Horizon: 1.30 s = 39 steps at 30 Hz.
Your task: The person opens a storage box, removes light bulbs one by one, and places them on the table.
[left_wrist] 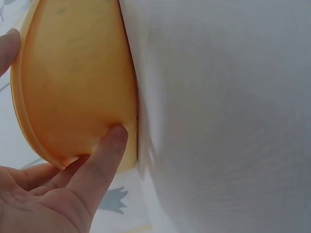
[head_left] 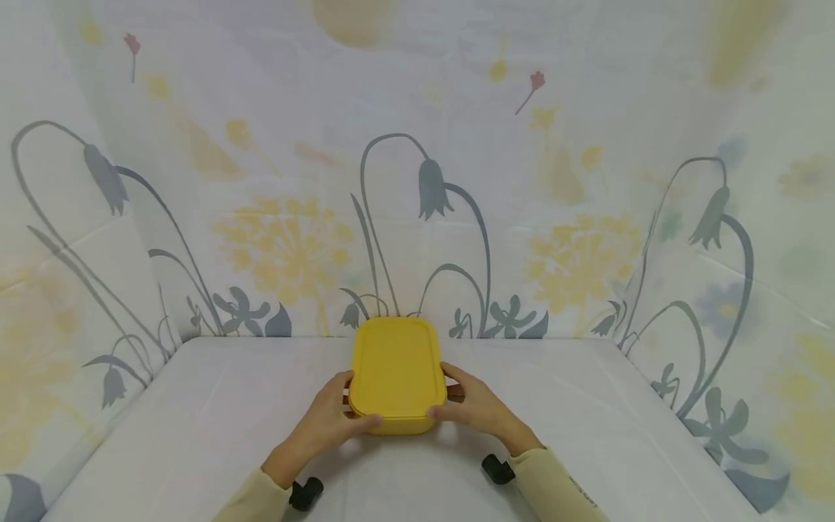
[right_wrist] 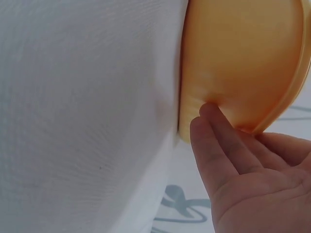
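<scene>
A yellow lidded food container, rectangular with rounded corners, sits on the white table with its lid on. My left hand holds its left side, with the thumb at the front edge of the lid and the fingers against the side wall. On the opposite side my right hand grips it the same way, thumb at the front right corner. In the left wrist view, the fingertips press the container's wall near its base. The right wrist view has two fingertips low on the wall.
White cloth covers the table. Behind it and at both sides hangs a pale curtain printed with grey bellflowers and yellow blooms. Black wrist mounts jut out beneath the sleeves.
</scene>
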Available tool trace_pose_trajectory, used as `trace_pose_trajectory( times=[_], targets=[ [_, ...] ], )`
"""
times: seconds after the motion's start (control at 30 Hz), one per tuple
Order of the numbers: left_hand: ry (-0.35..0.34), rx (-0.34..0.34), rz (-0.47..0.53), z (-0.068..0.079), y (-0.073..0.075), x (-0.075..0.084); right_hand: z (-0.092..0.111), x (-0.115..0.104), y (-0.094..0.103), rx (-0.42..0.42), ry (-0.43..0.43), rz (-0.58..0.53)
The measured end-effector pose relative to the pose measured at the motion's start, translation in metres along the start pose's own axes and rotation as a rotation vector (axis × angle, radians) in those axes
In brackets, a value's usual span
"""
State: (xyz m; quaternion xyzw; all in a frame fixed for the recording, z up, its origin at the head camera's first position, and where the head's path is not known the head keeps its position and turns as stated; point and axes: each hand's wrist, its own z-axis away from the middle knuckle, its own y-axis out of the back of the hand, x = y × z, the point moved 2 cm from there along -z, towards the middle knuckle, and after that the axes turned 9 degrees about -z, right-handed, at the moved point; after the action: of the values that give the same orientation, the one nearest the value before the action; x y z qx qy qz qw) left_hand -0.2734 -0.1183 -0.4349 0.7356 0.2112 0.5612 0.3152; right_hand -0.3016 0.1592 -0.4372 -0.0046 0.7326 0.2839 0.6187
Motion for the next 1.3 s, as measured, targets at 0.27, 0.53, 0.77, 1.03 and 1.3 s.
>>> trace_pose_trajectory(
  times=[0.27, 0.53, 0.77, 1.03, 1.3],
  targets=[
    [-0.016, -0.003, 0.048, -0.0012, -0.0016, -0.0018, 0.0015, 0.0007, -0.0027, 0.052, -0.008, 0.012],
    [-0.024, -0.004, 0.064, -0.0028, -0.0034, -0.0019, 0.0025, -0.0022, -0.0032, 0.09, 0.01, 0.074],
    [-0.036, -0.012, 0.077, -0.0022, -0.0026, -0.0012, 0.0035, -0.0031, -0.004, 0.091, 0.036, 0.097],
    [-0.039, 0.021, 0.025, -0.001, -0.0023, -0.0018, 0.0031, -0.0032, -0.0062, 0.087, 0.058, 0.107],
    [-0.036, 0.048, -0.001, 0.0008, -0.0013, -0.0021, 0.0006, -0.0039, -0.0082, 0.081, 0.091, 0.132]
  ],
)
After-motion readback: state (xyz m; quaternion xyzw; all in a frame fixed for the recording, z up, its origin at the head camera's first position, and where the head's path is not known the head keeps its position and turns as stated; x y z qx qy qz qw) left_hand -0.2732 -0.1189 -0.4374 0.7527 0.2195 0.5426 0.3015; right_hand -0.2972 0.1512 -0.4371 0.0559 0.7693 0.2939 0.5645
